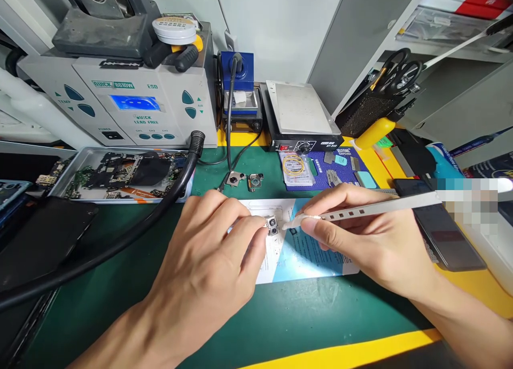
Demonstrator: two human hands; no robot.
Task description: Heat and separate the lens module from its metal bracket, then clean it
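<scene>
While hands (216, 246) hold camera module (272, 225) and stick (385, 205), a tray (100, 200) contains boards (120, 169).

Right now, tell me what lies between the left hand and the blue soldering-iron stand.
In the head view, two small camera modules and black cables lie between the left hand and the blue soldering-iron stand.

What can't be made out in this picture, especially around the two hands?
All in the head view:
Left edge of the small metal module: hidden by fingers of the left hand.
Far part of the white stick in the right hand: blurred by a pixelated patch.
Print on the sheet: too small, partly covered by the hands.
Black hose: cut off by the left edge.
</scene>
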